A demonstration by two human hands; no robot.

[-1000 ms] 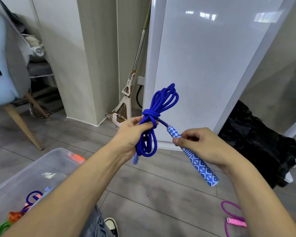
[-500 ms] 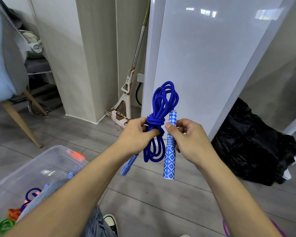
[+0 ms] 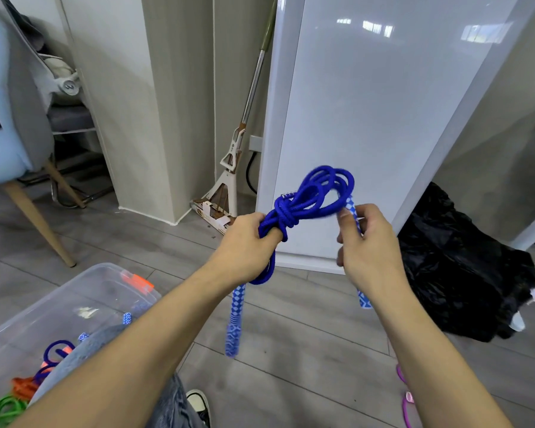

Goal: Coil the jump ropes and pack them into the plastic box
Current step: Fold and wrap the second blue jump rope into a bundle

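Blue braided cord, the coiled jump rope [image 3: 309, 199], sits at the centre of the frame, bundled into several loops and cinched by wraps near its lower left end. The left hand [image 3: 244, 242] grips the bundle at those wraps, fingers curled round the cord, and one blue-and-white patterned handle [image 3: 236, 319] hangs down below this hand, slightly blurred. The right hand [image 3: 368, 242], just right of the loops, pinches the second patterned handle [image 3: 362, 299]; its top end shows above the fingers beside the loops and its bottom end pokes out under the wrist. Both hands are held in the air above a grey wood-look floor [image 3: 291, 366]. At the lower left of the frame stands the clear plastic box [image 3: 105, 291] with an orange latch [image 3: 136, 281], and inside it lie other ropes: a dark blue one [image 3: 54, 350], an orange one [image 3: 24, 387] and a green one [image 3: 5, 409]. A pink jump rope [image 3: 406, 400] lies on the floor at the lower right, partly hidden by the right forearm. Behind the hands a glossy white panel [image 3: 368, 118] leans upright, with a mop [image 3: 229, 168] propped in the corner to its left and a black plastic bag [image 3: 464, 267] on the floor to its right. A pale blue chair [image 3: 3, 134] stands at the upper left.
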